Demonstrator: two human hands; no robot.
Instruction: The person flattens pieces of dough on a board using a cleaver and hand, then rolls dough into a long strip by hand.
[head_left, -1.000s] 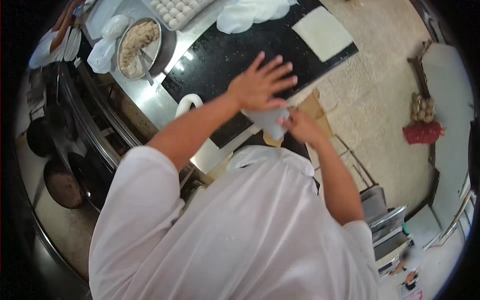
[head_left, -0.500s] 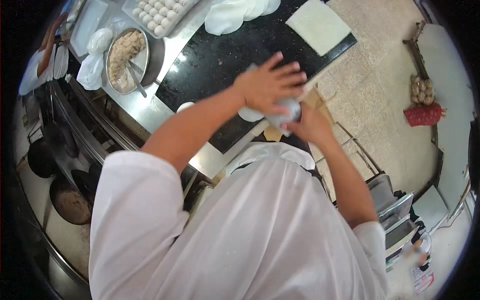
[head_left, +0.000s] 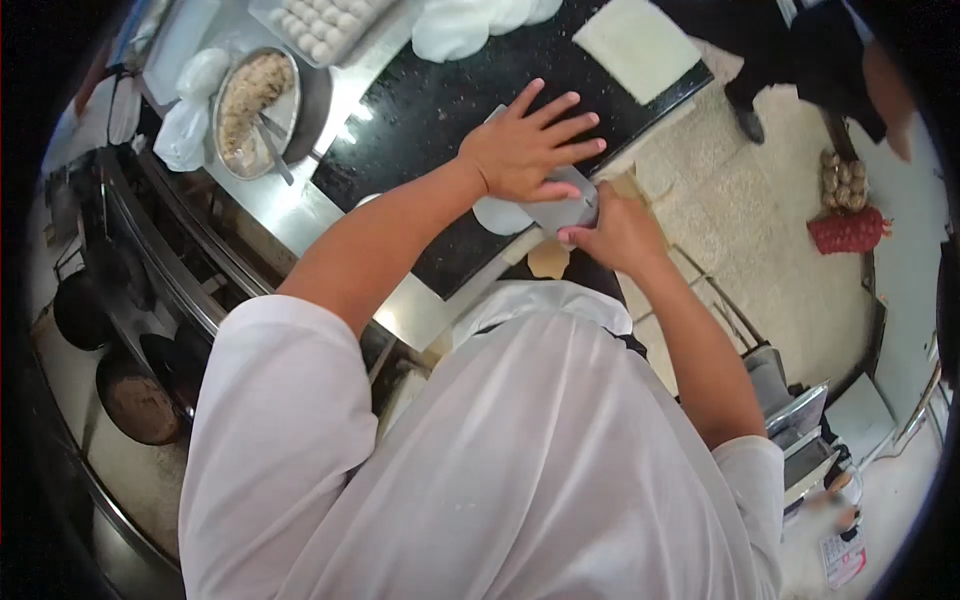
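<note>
My right hand (head_left: 622,232) is closed at the near end of a broad, flat cleaver (head_left: 568,203); its handle is hidden in the grip. On top of the blade my left hand (head_left: 525,152) lies flat, fingers spread, over the black worktop (head_left: 420,115). What lies under the blade cannot be seen. A thin white dough round (head_left: 502,216) shows beside the blade, near the worktop's front edge. More flat dough rounds (head_left: 455,32) overlap at the far edge. A square white cloth (head_left: 638,50) lies at the far right corner.
On the steel counter at left stand a metal bowl (head_left: 292,125) of filling with a flat utensil and a tray (head_left: 335,55) of dough balls. Black pans (head_left: 142,405) sit lower left. Another person's leg (head_left: 745,90) is at upper right, near a red mesh bag (head_left: 848,232).
Both hands have shifted slightly, and the cleaver, blurred before, is now clearer. Another person in dark clothing has come into view at the upper right.
</note>
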